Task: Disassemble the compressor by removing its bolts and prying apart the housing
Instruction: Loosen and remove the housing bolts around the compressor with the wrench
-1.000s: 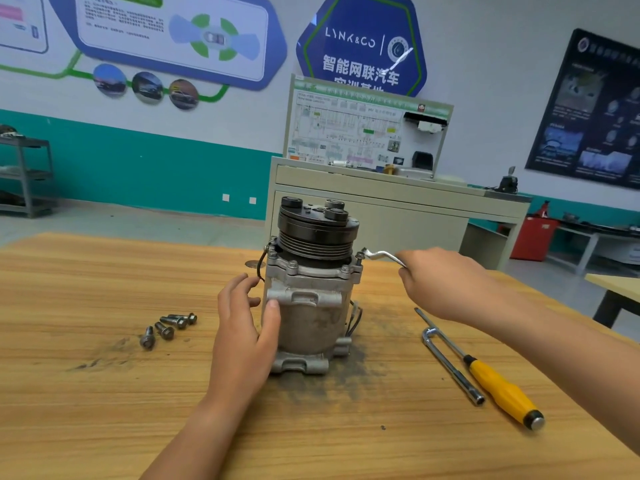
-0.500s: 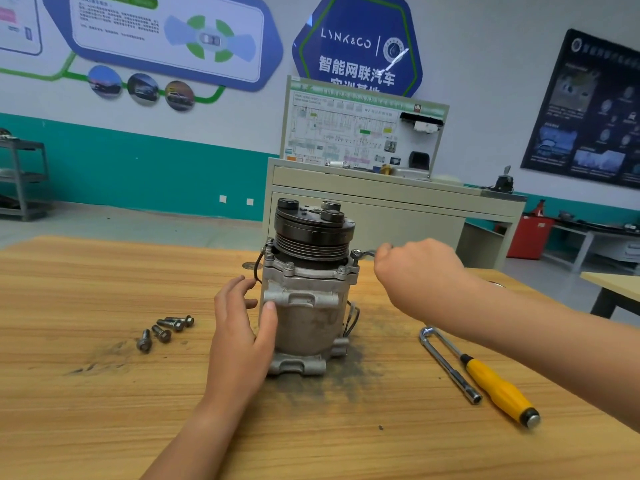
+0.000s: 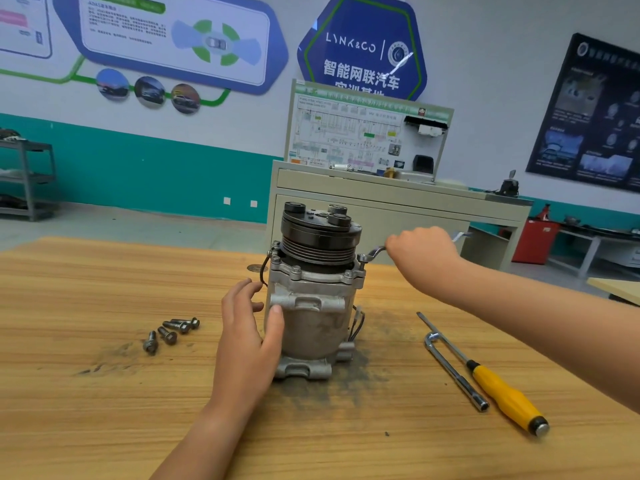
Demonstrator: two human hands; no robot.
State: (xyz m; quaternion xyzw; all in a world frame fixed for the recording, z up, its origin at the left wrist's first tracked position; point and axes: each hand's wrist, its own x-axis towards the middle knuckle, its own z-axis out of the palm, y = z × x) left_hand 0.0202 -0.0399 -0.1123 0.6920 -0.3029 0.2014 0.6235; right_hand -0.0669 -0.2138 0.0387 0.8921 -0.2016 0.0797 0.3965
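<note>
A grey metal compressor (image 3: 313,317) stands upright on the wooden table (image 3: 86,410), its black pulley on top. My left hand (image 3: 246,327) holds the housing from the left, thumb pressed on the front. My right hand (image 3: 420,251) grips a silver wrench (image 3: 372,253) whose ring end sits on a bolt at the flange's right corner. The wrench's far end sticks out behind my fist. More bolts (image 3: 296,270) sit along the flange.
Several loose bolts (image 3: 171,332) lie left of the compressor. An L-shaped socket wrench (image 3: 453,370) and a yellow-handled screwdriver (image 3: 502,393) lie at the right. Dark grime marks the wood around the base. A grey cabinet (image 3: 398,209) stands behind the table.
My right hand swung the wrench handle in toward the pulley, then back out to the right and away from me. My left hand kept its hold on the housing.
</note>
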